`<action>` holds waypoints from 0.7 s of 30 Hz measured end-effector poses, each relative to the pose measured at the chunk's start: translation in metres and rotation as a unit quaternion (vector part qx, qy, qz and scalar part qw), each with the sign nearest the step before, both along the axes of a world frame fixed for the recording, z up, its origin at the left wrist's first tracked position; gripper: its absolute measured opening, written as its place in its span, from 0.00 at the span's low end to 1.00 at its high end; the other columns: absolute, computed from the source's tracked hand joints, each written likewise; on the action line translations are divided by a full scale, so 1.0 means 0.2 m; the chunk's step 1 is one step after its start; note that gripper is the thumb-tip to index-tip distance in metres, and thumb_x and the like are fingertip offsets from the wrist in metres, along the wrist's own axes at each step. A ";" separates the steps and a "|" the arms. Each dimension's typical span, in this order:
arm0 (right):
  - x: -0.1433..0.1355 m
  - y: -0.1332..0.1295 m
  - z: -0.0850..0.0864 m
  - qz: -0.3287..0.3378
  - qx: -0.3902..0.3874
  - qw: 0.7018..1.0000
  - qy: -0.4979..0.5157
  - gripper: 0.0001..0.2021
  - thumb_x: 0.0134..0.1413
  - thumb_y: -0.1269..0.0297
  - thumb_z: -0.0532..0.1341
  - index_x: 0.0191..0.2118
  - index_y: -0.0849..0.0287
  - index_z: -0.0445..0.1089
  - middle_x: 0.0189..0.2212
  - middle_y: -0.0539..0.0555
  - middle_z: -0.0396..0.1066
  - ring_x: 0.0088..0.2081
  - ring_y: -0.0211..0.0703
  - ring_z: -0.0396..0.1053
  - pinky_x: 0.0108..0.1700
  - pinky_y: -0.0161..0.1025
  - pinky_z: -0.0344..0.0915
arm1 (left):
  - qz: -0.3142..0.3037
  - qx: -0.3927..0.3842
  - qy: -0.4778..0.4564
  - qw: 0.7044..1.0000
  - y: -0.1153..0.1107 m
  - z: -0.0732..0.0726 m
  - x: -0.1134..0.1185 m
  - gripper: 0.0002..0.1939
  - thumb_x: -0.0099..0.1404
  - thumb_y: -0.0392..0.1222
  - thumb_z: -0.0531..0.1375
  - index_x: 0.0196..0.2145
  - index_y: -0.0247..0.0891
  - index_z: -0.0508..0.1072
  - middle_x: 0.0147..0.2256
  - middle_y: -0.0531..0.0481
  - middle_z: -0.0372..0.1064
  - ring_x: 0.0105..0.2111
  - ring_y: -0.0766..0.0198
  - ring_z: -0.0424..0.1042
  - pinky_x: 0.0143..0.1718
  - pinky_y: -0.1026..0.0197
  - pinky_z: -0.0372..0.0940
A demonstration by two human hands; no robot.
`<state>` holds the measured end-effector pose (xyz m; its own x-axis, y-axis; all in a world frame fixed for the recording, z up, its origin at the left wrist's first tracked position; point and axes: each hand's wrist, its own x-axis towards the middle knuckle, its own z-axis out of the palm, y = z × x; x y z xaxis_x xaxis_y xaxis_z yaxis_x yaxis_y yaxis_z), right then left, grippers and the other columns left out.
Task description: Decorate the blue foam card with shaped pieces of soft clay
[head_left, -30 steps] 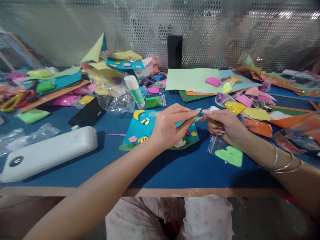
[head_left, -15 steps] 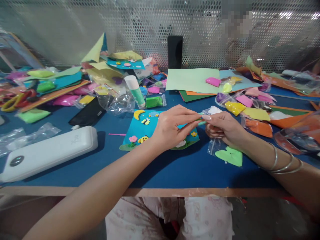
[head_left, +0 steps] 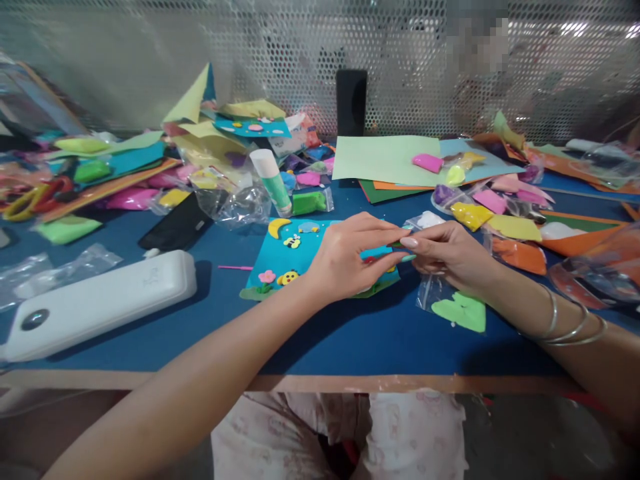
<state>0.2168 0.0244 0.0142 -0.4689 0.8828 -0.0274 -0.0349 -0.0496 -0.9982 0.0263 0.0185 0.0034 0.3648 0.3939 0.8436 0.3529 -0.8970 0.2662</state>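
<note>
My left hand [head_left: 345, 257] reaches over a blue card [head_left: 305, 247] decorated with clay shapes: a yellow moon [head_left: 278, 229], a bee [head_left: 292, 242], a pink flower [head_left: 267, 277] and a yellow chick-like figure [head_left: 288, 277]. Its thumb and fingertips meet the fingers of my right hand [head_left: 443, 250] just past the card's right side. The right hand is closed, thumb against bent fingers. A tiny dark green bit seems to show between the fingertips, too small to name. Under the right hand lie a clear plastic bag [head_left: 427, 293] and a flattened light green clay piece [head_left: 463, 311].
A white power-bank-like device [head_left: 110, 300] lies at left, near a black pouch [head_left: 175, 223]. A glue stick [head_left: 271, 180] stands behind the card beside a green clay packet [head_left: 309, 203]. Coloured papers [head_left: 385, 157] and clay packets [head_left: 470, 216] crowd the back. A phone [head_left: 351, 103] leans against the perforated panel.
The left thumb has moved outward to the right, its green nail now showing beside the right fingertips. The right thumb has shifted slightly left. Everything else stays in place.
</note>
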 end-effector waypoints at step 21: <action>-0.01 0.02 0.02 -0.031 -0.044 0.998 0.044 0.11 0.49 0.62 0.64 0.22 0.63 0.69 0.10 0.40 0.42 0.12 0.25 0.39 0.17 0.33 0.36 | 0.006 -0.010 -0.037 0.999 0.01 0.00 -0.01 0.06 0.62 0.38 0.61 0.35 0.38 0.78 0.32 0.51 0.78 0.32 0.66 0.77 0.34 0.67 0.71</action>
<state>0.2156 0.0283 0.0180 -0.4172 0.9063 -0.0675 -0.1277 -0.1320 -0.9830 0.0252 0.0195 0.0033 0.2973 0.4139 0.8604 0.3420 -0.8875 0.3088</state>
